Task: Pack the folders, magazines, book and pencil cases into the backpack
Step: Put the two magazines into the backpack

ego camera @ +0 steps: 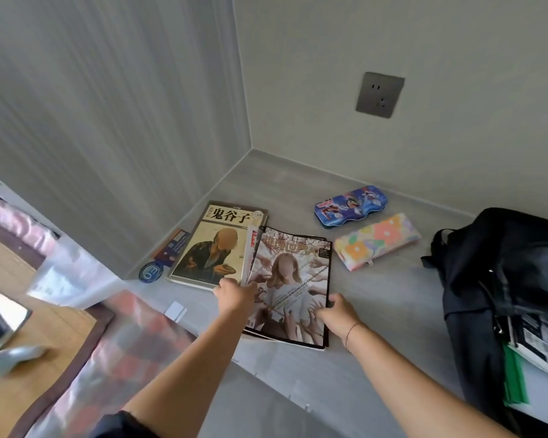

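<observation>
One mouse [13, 357] lies far left, off the grey table [393, 295]. On the table, by the left wall, sits a round blue badge [151, 271], just beside a book [209, 245] that lies flat, cover up. The left grip [234, 294] is at the left edge of the magazines [295, 279], its fingers curled onto that edge and pinching it where the stack overlaps the book's right side. The magazines lie in a slightly fanned stack mid-table. The right grip [339, 312] clasps their right edge, thumb on the top cover. Farther back and to the right lie a blue tin case [350, 205] and, nearer, a floral case [377, 240], close together but apart. A black backpack [503, 263] sits open at the table's far right, with a green folder [514, 374] and a printed item sticking out of its mouth.
</observation>
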A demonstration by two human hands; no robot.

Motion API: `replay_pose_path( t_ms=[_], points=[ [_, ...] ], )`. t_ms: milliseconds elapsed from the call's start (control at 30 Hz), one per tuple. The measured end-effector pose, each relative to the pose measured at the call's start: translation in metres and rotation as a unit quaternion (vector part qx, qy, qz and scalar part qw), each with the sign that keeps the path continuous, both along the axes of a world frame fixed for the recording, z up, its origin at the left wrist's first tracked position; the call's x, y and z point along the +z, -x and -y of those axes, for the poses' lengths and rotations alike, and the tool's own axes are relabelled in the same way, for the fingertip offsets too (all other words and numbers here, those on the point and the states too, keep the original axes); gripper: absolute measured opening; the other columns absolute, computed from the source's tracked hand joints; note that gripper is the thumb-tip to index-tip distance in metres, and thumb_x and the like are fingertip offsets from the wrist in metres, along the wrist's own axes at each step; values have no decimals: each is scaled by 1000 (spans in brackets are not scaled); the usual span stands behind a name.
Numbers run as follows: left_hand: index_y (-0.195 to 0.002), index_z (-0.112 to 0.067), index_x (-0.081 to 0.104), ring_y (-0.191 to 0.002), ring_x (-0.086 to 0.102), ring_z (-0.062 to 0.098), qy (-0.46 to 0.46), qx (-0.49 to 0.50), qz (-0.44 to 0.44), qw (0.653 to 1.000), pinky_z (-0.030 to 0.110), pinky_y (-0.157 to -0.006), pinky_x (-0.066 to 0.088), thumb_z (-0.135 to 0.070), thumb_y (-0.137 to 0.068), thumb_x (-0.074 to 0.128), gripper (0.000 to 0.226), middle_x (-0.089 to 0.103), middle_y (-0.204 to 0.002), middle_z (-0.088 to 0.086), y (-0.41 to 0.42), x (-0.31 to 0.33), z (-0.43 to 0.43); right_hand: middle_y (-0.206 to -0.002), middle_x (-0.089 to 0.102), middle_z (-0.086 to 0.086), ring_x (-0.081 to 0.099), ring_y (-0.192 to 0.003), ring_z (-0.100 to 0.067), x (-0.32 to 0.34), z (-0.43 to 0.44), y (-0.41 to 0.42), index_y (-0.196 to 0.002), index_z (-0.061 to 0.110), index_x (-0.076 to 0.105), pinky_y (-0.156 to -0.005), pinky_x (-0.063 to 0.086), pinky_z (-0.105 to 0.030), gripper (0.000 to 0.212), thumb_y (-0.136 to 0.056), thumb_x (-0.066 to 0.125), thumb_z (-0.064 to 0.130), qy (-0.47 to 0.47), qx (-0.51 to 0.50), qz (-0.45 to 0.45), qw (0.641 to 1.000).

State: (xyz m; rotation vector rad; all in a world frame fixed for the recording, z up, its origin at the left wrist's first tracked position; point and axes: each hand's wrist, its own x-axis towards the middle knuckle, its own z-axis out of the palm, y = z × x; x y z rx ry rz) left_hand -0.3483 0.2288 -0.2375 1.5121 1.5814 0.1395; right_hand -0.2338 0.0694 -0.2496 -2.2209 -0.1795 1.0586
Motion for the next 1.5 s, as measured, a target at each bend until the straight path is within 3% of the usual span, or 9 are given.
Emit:
replay_pose_path(
  t_ms=[133,300,533,767,867,1033,1167,1400,1500],
  points=[
    [-103,-5,57,-80,60,22,33,-93,30,995,27,-64,51,-25,-85,59,27,62,-97,9,1,3,-4,-108,52,-7,49,-98,-20,2,4,1,-127,7,48,-80,36,-24,44,-84,58,6,-48,-4,-45,998],
    [-117,-5,47,-100,61,30,144,-92,147,974,41,-85,55,-8,-89,60,31,59,-109,15,15,10,-5,-117,57,-12,52,-103,-23,-3,13,2,-126,11,47,-77,41,-28,52,-77,63,9,-82,-28,-100,991],
    [-119,-11,48,-100,67,38,184,-172,306,918,52,-81,57,-5,-90,60,32,66,-112,22,43,55,9,-116,54,-7,53,-92,-16,10,14,3,-127,14,40,-60,39,-20,47,-85,57,1,-196,-97,-142,965],
    [-120,-13,47,-109,64,33,138,-295,313,892,50,-91,52,1,-90,57,35,64,-118,19,35,85,4,-82,58,-12,66,-65,-21,42,12,-31,-99,7,55,-65,50,-32,36,-78,44,-21,-342,-185,-166,906],
    [-113,-11,50,-108,64,29,92,-305,268,910,49,-91,54,1,-87,57,29,65,-113,17,22,74,6,-91,59,-14,61,-83,-28,52,14,-38,-120,5,49,-61,59,-31,56,-76,43,-29,-378,-184,-114,900],
    [-109,-23,56,-117,57,27,96,-250,291,918,41,-95,51,21,-83,43,53,62,-120,12,11,53,29,-103,60,-7,57,-96,-22,65,20,-37,-114,16,51,-63,55,-25,58,-78,41,-28,-360,-141,-13,922],
    [-112,-23,58,-120,55,29,93,-221,296,925,48,-102,46,21,-82,40,56,60,-125,13,9,38,29,-102,60,-7,58,-91,-21,63,23,-34,-119,14,49,-76,52,-32,56,-81,35,-26,-354,-124,-6,927],
    [-104,-18,53,-103,59,26,119,-162,299,933,41,-95,46,20,-85,48,43,60,-111,18,-1,40,39,-112,60,-14,57,-100,-17,47,36,-30,-118,8,49,-65,48,-14,47,-84,34,-22,-295,-79,-41,951],
    [-105,-21,54,-102,61,26,107,-156,296,936,45,-98,48,7,-89,55,32,62,-112,17,-6,41,39,-121,59,-4,53,-112,-16,36,41,-28,-123,13,51,-89,45,-22,46,-89,36,-14,-265,-43,-34,963]
  ],
)
